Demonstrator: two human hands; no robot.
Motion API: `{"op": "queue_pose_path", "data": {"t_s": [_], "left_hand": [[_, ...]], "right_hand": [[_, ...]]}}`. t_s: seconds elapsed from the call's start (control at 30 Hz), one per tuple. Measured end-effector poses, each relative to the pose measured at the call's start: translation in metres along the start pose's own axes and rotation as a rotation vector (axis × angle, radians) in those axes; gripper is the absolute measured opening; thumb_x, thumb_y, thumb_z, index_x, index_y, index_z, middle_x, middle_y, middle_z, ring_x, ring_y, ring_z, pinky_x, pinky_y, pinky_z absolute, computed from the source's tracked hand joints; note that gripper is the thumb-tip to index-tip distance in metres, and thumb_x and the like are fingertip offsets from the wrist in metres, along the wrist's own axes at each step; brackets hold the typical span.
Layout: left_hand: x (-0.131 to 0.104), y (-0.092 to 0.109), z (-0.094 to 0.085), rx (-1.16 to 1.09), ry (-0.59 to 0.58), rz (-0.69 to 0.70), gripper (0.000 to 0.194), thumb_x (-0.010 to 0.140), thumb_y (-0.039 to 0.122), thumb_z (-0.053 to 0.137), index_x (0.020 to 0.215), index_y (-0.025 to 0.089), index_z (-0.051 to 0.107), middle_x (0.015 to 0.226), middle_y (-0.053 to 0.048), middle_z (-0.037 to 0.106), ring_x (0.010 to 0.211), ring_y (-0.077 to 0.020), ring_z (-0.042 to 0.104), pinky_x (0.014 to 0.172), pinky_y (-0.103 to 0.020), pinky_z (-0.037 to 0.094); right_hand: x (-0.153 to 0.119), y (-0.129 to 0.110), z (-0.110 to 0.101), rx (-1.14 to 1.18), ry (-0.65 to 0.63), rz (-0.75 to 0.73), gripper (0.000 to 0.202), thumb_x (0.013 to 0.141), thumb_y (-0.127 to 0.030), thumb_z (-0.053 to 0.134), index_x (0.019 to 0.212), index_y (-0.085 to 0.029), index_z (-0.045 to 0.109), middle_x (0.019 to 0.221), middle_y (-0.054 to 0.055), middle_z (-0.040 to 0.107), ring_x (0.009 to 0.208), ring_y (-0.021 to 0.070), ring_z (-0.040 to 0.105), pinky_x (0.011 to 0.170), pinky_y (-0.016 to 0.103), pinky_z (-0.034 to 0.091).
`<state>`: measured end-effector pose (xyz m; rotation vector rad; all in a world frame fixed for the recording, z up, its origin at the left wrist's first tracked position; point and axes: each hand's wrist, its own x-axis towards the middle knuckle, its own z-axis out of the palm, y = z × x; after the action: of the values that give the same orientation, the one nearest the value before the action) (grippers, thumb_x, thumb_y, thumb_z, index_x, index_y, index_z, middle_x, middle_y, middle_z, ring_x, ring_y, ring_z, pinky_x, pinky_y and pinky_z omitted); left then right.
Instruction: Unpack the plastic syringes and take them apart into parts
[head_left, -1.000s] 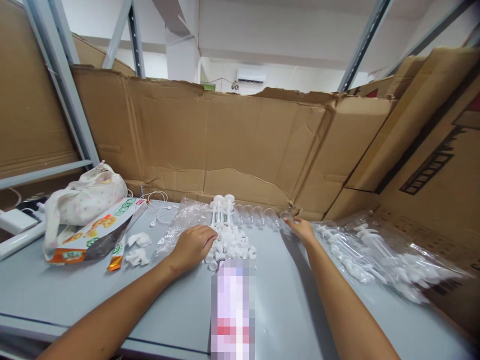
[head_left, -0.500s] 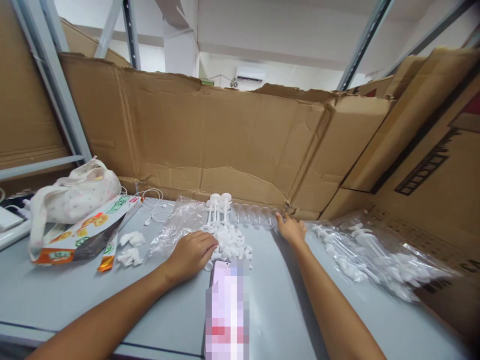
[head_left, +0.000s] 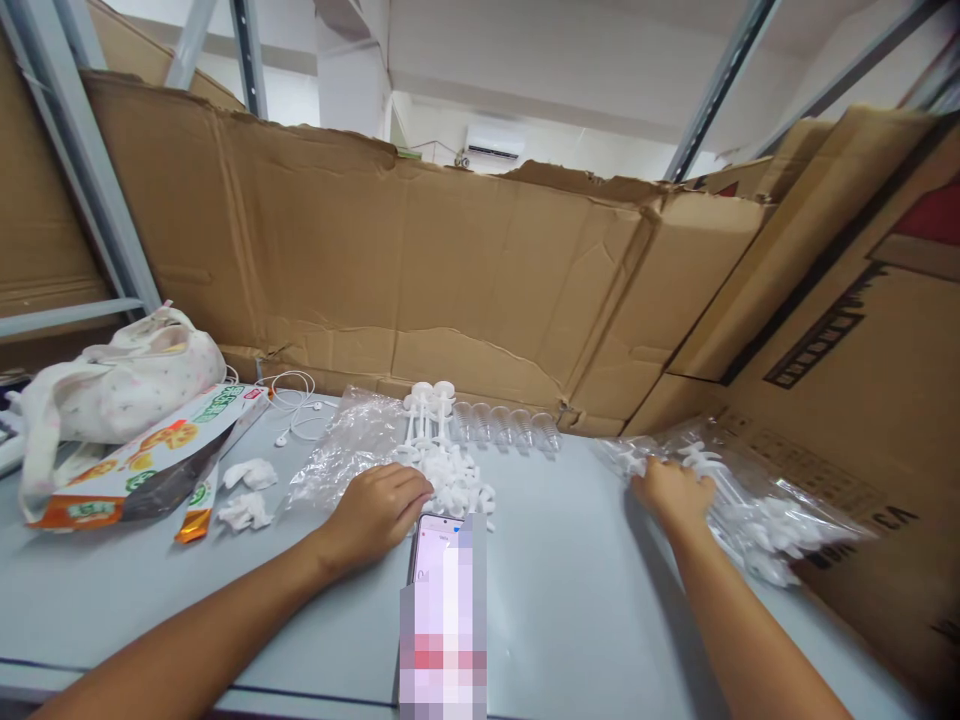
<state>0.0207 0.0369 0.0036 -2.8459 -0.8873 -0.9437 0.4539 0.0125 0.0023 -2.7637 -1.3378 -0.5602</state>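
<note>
My left hand [head_left: 381,508] rests on the table with its fingers loosely bent, their tips against a pile of small white plastic pieces [head_left: 450,478]. Nothing shows in its grasp. My right hand [head_left: 675,492] is over the near left part of a clear plastic bag [head_left: 780,500] of white plunger-like parts, fingers apart; its fingertips are partly hidden. Behind the pile lie several white plungers [head_left: 429,412] with round ends. Several clear plastic cylinders [head_left: 501,426] form a row to their right.
A phone [head_left: 439,570] lies in front of the pile. To the left are a crumpled clear bag [head_left: 337,445], tissues [head_left: 247,510], a snack box [head_left: 150,455], white earphones [head_left: 292,405] and a cloth bag [head_left: 135,375]. Cardboard [head_left: 420,250] walls the back and right.
My right hand has left the end of the cylinder row and moved right to the bag of white parts. My left hand stays by the pile. The view has shifted slightly.
</note>
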Motion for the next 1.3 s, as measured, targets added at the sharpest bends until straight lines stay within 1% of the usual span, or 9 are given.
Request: {"op": "queue_pose_path", "data": {"t_s": [0.13,0.3,0.4,0.6,0.77,1.0,1.13,1.23,1.3], "left_hand": [[0.0,0.003,-0.002,-0.04,0.008,-0.004,0.022,0.09,0.023,0.041,0.092,0.018,0.063,0.091,-0.004,0.068,0.084,-0.0194,0.06,0.075,-0.033,0.045],[0.002,0.01,-0.007,-0.291,0.029,-0.145,0.022,0.089,0.027,0.043,0.092,0.02,0.064,0.094,-0.005,0.068,0.088,-0.0197,0.06,0.08,-0.035,0.045],[0.005,0.014,-0.011,-0.65,0.026,-0.328,0.023,0.086,0.035,0.05,0.101,0.021,0.062,0.102,-0.007,0.065,0.093,-0.0204,0.059,0.085,-0.036,0.044],[0.006,0.015,-0.021,-1.624,-0.095,-0.545,0.064,0.078,0.054,0.057,0.132,0.024,0.039,0.133,-0.015,0.048,0.112,-0.0294,0.054,0.096,-0.046,0.039],[0.008,0.026,-0.027,-1.865,-0.123,-0.703,0.052,0.085,0.036,0.056,0.133,0.024,0.04,0.137,-0.012,0.044,0.112,-0.0271,0.055,0.097,-0.044,0.039],[0.012,0.021,-0.03,-1.838,-0.018,-0.748,0.043,0.094,0.043,0.033,0.134,0.028,0.038,0.13,-0.008,0.052,0.105,-0.0217,0.06,0.097,-0.043,0.044],[0.014,0.016,-0.039,-1.698,0.048,-0.65,0.045,0.095,0.046,0.022,0.137,0.033,0.031,0.13,-0.005,0.052,0.11,-0.0218,0.058,0.097,-0.045,0.045],[0.015,0.016,-0.041,-1.621,0.07,-0.626,0.047,0.095,0.047,0.016,0.14,0.034,0.024,0.132,-0.005,0.051,0.113,-0.0219,0.056,0.098,-0.046,0.044],[0.014,0.015,-0.039,-1.671,0.077,-0.626,0.047,0.095,0.045,0.015,0.141,0.035,0.019,0.132,-0.005,0.05,0.113,-0.0219,0.056,0.1,-0.047,0.042]], "right_hand": [[-0.012,-0.012,-0.017,0.013,0.074,-0.093,0.03,0.083,-0.018,0.042,0.097,-0.007,0.067,0.098,0.022,0.067,0.091,0.0336,0.063,0.074,0.041,0.04],[-0.04,-0.041,-0.049,0.1,0.203,-0.275,0.038,0.087,-0.016,0.035,0.114,-0.013,0.061,0.116,0.016,0.063,0.093,0.0287,0.063,0.074,0.037,0.044],[-0.066,-0.067,-0.072,0.196,0.34,-0.492,0.043,0.087,-0.011,0.034,0.125,-0.017,0.052,0.121,0.012,0.061,0.1,0.0264,0.059,0.08,0.036,0.044],[-0.124,-0.12,-0.115,0.295,0.661,-1.095,0.043,0.086,-0.006,0.042,0.126,-0.019,0.051,0.11,0.01,0.065,0.092,0.0242,0.057,0.077,0.038,0.044],[-0.156,-0.147,-0.134,0.332,0.751,-1.241,0.036,0.086,-0.009,0.048,0.12,-0.015,0.057,0.106,0.01,0.067,0.091,0.0243,0.056,0.077,0.038,0.044],[-0.15,-0.135,-0.152,0.619,0.443,-1.267,0.05,0.086,-0.036,0.053,0.133,-0.025,0.042,0.13,0.008,0.054,0.118,0.0277,0.046,0.099,0.047,0.035],[-0.123,-0.123,-0.144,0.892,0.417,-0.867,0.066,0.08,-0.043,0.059,0.139,-0.032,0.031,0.145,0.008,0.035,0.134,0.0323,0.025,0.105,0.056,0.024],[-0.104,-0.119,-0.131,1.191,0.072,-0.586,0.086,0.074,-0.049,0.063,0.143,-0.035,0.014,0.151,0.008,0.021,0.134,0.032,0.028,0.1,0.053,0.032],[-0.097,-0.119,-0.12,1.403,-0.284,-0.47,0.092,0.072,-0.049,0.066,0.144,-0.035,0.011,0.145,0.011,0.034,0.124,0.0295,0.043,0.092,0.047,0.042]]}}
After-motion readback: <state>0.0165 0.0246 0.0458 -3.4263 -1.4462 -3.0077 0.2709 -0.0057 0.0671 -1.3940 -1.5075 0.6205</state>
